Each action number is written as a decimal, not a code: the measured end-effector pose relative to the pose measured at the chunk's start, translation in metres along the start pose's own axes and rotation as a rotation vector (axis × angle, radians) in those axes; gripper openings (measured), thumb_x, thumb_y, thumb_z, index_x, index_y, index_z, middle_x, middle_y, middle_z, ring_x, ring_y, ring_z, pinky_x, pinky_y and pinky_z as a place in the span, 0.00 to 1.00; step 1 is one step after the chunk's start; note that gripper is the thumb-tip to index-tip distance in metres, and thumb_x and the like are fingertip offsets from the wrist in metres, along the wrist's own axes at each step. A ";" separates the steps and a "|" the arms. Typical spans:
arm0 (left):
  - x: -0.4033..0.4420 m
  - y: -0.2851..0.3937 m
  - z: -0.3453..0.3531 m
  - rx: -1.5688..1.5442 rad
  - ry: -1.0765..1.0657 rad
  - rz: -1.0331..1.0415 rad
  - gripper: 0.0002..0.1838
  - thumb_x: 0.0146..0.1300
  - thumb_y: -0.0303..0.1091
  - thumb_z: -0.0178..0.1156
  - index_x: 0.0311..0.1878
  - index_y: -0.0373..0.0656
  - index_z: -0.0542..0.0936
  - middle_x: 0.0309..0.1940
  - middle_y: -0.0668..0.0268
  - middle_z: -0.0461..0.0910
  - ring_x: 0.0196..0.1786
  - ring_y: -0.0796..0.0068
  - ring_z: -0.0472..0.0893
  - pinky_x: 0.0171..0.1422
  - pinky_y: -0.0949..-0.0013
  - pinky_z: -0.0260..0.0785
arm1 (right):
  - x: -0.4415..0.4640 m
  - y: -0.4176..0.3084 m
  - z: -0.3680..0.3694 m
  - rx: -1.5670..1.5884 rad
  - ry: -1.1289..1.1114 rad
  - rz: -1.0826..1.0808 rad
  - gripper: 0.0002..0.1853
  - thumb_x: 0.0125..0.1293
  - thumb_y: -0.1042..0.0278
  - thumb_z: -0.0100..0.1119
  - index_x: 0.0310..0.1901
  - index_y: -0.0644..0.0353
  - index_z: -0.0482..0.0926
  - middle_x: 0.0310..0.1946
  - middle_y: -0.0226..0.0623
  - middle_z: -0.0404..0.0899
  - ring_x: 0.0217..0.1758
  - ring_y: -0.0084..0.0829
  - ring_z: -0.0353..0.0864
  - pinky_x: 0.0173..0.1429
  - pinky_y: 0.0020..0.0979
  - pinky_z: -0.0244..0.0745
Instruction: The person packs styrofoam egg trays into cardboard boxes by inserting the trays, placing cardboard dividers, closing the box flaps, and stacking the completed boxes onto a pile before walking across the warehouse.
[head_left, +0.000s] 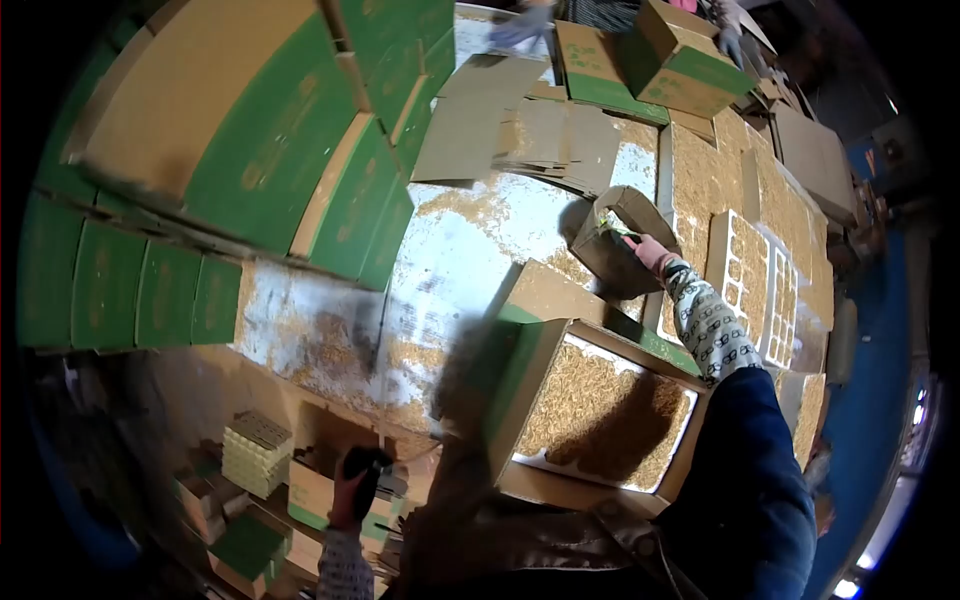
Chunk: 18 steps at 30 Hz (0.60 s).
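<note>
My right hand, in a pink glove with dark fingers, reaches to the small brown cardboard box. Its fingers are bent together at the mouth of that box, beside a small white-and-green item; what they pinch is too small to make out. Just in front of me is an open green-and-brown carton. Inside it lies a white-rimmed tray covered with light shavings. At the lower left, my left hand, in a pink and black glove, hangs over the table's near edge. Blur and shadow hide how its fingers are held.
Tall stacks of green-and-brown cartons stand on the left. Flat cardboard sheets lie at the back of the worn table. Shavings-filled trays line the right. Another person's gloved hand shows at the top, near more cartons.
</note>
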<state>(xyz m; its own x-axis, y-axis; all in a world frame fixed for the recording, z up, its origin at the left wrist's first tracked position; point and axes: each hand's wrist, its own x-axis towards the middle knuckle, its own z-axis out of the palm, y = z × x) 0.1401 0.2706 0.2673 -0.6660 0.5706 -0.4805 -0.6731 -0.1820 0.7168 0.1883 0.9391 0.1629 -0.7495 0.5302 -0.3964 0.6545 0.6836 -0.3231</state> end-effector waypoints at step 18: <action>-0.139 -0.018 -0.067 0.515 -0.109 -0.894 0.28 0.56 0.30 0.59 0.61 0.36 0.66 0.54 0.59 0.72 0.54 0.67 0.75 0.57 0.68 0.69 | -0.017 -0.020 -0.020 -0.277 0.228 0.124 0.16 0.53 0.65 0.57 0.42 0.63 0.70 0.39 0.51 0.79 0.47 0.47 0.79 0.49 0.42 0.74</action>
<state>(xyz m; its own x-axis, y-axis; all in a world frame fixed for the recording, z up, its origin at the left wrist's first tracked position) 0.2232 0.1409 0.2873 0.0592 0.4032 -0.9132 -0.6713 0.6931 0.2625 0.1859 0.9259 0.1931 -0.6896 0.6940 -0.2067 0.7132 0.7004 -0.0277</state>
